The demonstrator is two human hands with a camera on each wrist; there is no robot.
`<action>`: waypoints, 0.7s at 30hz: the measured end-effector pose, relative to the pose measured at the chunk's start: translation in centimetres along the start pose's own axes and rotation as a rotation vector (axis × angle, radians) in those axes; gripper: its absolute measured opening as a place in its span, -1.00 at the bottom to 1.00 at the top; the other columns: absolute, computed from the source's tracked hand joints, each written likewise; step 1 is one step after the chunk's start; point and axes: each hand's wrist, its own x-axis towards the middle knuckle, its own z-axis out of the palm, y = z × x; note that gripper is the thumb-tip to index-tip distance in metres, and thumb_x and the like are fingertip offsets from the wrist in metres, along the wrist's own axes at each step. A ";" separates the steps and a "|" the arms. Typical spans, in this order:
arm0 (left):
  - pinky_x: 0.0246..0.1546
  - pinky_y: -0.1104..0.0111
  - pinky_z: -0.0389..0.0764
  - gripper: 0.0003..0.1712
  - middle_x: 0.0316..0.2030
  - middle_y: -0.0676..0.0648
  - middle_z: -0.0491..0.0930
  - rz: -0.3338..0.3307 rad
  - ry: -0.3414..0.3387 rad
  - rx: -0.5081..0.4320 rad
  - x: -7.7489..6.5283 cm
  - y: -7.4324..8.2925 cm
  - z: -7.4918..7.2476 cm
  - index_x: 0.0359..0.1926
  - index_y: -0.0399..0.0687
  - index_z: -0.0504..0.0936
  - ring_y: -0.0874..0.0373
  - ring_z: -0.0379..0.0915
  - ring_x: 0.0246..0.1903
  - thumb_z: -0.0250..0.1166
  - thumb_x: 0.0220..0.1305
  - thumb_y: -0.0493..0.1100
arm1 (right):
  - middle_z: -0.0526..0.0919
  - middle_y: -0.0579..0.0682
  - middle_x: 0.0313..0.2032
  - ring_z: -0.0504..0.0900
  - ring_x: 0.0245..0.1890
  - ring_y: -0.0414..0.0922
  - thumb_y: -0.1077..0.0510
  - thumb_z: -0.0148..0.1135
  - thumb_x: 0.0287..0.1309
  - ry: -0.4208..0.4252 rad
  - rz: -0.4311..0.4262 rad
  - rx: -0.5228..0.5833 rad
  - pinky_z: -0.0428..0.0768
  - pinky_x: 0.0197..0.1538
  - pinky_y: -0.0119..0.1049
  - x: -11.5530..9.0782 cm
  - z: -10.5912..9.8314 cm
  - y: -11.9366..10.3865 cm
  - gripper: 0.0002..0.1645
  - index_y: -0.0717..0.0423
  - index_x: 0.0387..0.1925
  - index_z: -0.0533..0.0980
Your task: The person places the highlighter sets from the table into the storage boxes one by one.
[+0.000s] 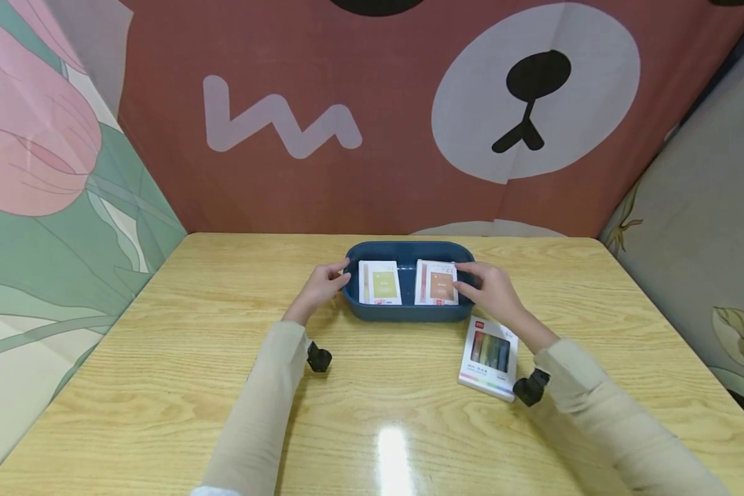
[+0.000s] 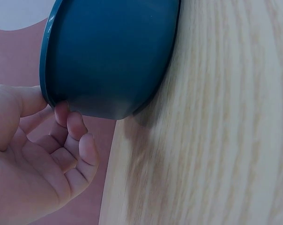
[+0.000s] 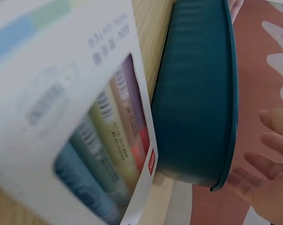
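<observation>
A dark blue-green plastic bin [image 1: 409, 314] stands at the far side of the table. My left hand [image 1: 324, 286] pinches its left rim between thumb and fingers, as the left wrist view shows close up. Inside lie two flat white packs: one with a yellow-green panel [image 1: 384, 284] on the left, one with an orange panel [image 1: 441, 285] on the right. My right hand [image 1: 492, 291] reaches over the right rim, its loosely extended fingertips at the right edge of the orange-panelled pack. In the right wrist view, the bin wall [image 3: 195, 93] hides both packs.
In front of the bin's right end, a white box of highlighters [image 1: 488, 358] lies on the wooden table [image 1: 359, 393], its window showing colored pens. Behind the table's far edge hangs a reddish-brown cloth [image 1: 372, 193] with a cartoon face.
</observation>
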 end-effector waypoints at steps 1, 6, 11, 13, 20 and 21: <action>-0.63 0.44 0.26 -0.51 -0.57 -0.19 0.34 0.002 0.001 0.002 0.0 0.0 0.0 0.26 -0.13 0.25 0.22 0.14 -0.68 0.03 0.32 -0.22 | 0.47 0.31 -0.04 0.46 -0.12 0.15 0.26 0.28 0.00 -0.005 -0.007 0.005 0.45 -0.12 0.00 -0.2 -0.1 0.0 -0.53 0.39 -0.02 0.46; -0.63 0.44 0.27 -0.51 -0.55 -0.24 0.34 0.006 -0.002 0.006 -0.1 0.0 0.0 0.26 -0.13 0.25 0.22 0.14 -0.69 0.02 0.32 -0.23 | 0.38 0.35 0.03 0.31 0.07 0.22 0.23 0.30 -0.01 -0.029 -0.023 0.022 0.31 0.02 0.10 -1.3 -0.4 0.0 -0.47 0.37 0.03 0.43; -0.63 0.44 0.27 -0.51 -0.55 -0.23 0.34 -0.006 -0.002 0.003 -0.1 0.0 0.0 0.26 -0.11 0.25 0.21 0.14 -0.69 0.03 0.32 -0.21 | 0.37 0.36 0.03 0.31 0.06 0.24 0.24 0.29 0.00 -0.026 -0.033 0.041 0.33 -0.02 0.12 -2.4 -0.8 0.3 -0.50 0.37 0.01 0.45; -0.62 0.44 0.27 -0.51 -0.56 -0.19 0.34 -0.011 -0.002 0.002 -0.1 0.0 0.0 0.26 -0.10 0.25 0.21 0.15 -0.68 0.03 0.32 -0.20 | 0.38 0.36 0.02 0.32 0.04 0.24 0.24 0.29 -0.01 -0.024 -0.041 0.041 0.35 -0.06 0.12 -2.8 -0.8 0.4 -0.51 0.37 0.00 0.45; -0.63 0.43 0.27 -0.51 -0.60 -0.13 0.32 -0.004 -0.006 -0.011 -0.1 0.1 0.0 0.26 -0.12 0.25 0.22 0.14 -0.70 0.02 0.32 -0.21 | 0.43 0.33 -0.03 0.36 0.00 0.21 0.27 0.34 -0.09 0.011 -0.055 -0.003 0.38 -0.08 0.11 -4.0 -0.9 0.8 -0.51 0.36 -0.04 0.48; -0.63 0.43 0.27 -0.51 -0.60 -0.13 0.31 -0.002 -0.007 -0.008 -0.2 0.1 0.0 0.26 -0.13 0.25 0.22 0.14 -0.70 0.02 0.32 -0.22 | 0.44 0.32 -0.03 0.36 0.00 0.20 0.28 0.34 -0.09 0.016 -0.056 -0.001 0.38 -0.08 0.10 -4.2 -1.0 0.9 -0.51 0.36 -0.05 0.49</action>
